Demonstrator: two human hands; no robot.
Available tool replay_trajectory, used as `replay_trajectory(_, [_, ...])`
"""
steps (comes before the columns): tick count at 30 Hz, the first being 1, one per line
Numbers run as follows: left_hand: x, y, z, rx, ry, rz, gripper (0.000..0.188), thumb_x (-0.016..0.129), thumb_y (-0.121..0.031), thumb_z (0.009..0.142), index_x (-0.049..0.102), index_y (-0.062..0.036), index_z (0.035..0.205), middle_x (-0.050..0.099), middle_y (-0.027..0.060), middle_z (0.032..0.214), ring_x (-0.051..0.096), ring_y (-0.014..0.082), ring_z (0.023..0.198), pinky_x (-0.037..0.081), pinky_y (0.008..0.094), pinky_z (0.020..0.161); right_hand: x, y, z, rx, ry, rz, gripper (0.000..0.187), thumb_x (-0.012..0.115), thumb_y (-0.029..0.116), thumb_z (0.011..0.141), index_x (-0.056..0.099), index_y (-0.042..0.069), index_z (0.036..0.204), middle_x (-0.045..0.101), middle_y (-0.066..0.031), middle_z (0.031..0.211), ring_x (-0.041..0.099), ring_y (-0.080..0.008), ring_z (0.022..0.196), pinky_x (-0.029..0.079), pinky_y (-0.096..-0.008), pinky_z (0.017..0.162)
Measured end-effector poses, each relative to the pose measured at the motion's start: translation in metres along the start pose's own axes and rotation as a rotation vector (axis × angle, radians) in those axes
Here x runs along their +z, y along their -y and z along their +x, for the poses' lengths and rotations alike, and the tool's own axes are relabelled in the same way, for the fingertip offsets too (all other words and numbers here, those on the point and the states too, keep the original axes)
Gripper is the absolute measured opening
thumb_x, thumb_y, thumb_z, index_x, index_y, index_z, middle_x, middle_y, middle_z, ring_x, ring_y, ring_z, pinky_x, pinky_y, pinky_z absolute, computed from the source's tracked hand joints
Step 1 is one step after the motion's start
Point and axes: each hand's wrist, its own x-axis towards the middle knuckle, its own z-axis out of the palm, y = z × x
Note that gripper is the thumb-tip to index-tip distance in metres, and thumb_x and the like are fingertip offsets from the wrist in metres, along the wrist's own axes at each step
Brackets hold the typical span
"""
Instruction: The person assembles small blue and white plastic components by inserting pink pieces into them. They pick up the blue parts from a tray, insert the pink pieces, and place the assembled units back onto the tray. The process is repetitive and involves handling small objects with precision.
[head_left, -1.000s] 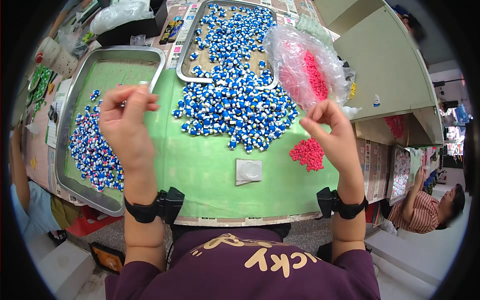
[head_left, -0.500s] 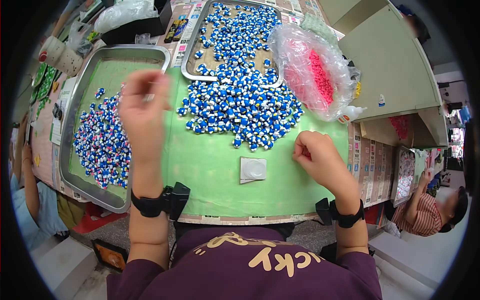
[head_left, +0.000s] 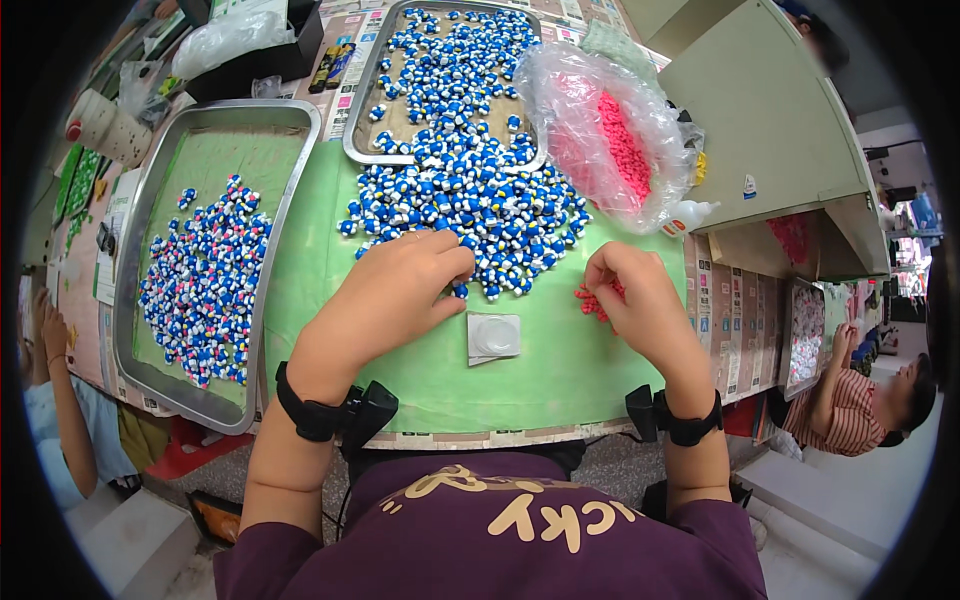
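1. We see the left hand (head_left: pixel 390 290) at the near edge of the blue-and-white pieces (head_left: pixel 500 220), centre of the frame, its fingers curled down; one piece shows by the thumb, but we cannot tell whether it is gripped.
2. The right hand (head_left: pixel 640 295), right of centre, bends over the small pink pieces (head_left: pixel 590 303) and partly hides them; its fingertips point down, and we cannot tell whether they pinch one.
3. Between the hands, a pale square pad with a round clear top (head_left: pixel 494 336) lies on the green sheet (head_left: pixel 430 395), probably central so that either hand reaches it.
4. The loose pile spills from the metal tray at the top (head_left: pixel 380 158), which we judge keeps pieces close.
5. A plastic bag (head_left: pixel 560 110) at upper right holds more pink pieces, seemingly as stock near the right hand.
6. The left tray (head_left: pixel 220 155) contains blue-and-white pieces with pink spots among them, its raised rim likely keeping them apart from the pile.
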Motion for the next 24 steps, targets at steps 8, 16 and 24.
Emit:
replay_trajectory(8, [-0.001,-0.001,-0.002,-0.027,-0.024,-0.043,0.014,0.067,-0.003,0.075,0.059,-0.0027,0.086,0.057,0.0105,0.078,0.058,0.0278,0.071,0.047,0.0375,0.064,0.009,0.011,0.001,-0.134,-0.009,-0.177,0.011,0.059,-0.002,0.079,0.053,0.007,0.082,0.058,-0.0066,0.074,0.058,-0.0269,0.077,0.039,-0.0387,0.075])
replay_trajectory(16, [-0.009,-0.003,-0.003,-0.191,-0.183,-0.505,0.017,0.066,-0.001,0.080,0.063,-0.0026,0.097,0.059,0.0017,0.078,0.055,0.0073,0.066,0.048,0.0248,0.056,0.021,0.005,0.013,-0.166,-0.065,-0.090,0.013,0.059,-0.003,0.079,0.052,0.007,0.083,0.059,-0.0067,0.079,0.058,-0.0275,0.079,0.039,-0.0391,0.074])
replay_trajectory(24, [-0.002,-0.011,-0.001,-0.354,-0.024,-1.210,0.015,0.061,-0.014,0.094,0.062,-0.0022,0.104,0.058,-0.0016,0.082,0.055,0.0036,0.067,0.049,0.0205,0.057,0.011,0.067,0.026,-0.376,-0.179,0.271,0.021,0.063,-0.008,0.076,0.056,0.006,0.091,0.062,-0.0081,0.089,0.061,-0.0265,0.088,0.044,-0.0369,0.079])
